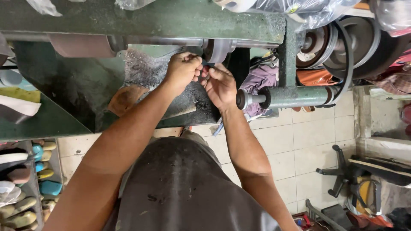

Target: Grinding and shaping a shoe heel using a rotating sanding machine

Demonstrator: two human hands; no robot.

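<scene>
Small dark piece [204, 71] pinched between left hand [183, 68] and right hand [220, 85], held at 6 o'clock below grey wheel [216, 50], its axis hidden, steel shaft [162, 41] horizontal, green machine [141, 19] dusty.

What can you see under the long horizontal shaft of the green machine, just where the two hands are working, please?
Under the shaft both hands, left and right, meet beside a small grey wheel. Below them lie a dusty dark ledge and a brown worn pad. The fingers hide whatever they pinch.

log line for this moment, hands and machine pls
left hand: fist closed at grinding wheel | right hand: beside it, fingers pinch small dark item, unclear | green machine | shaft at right
</scene>
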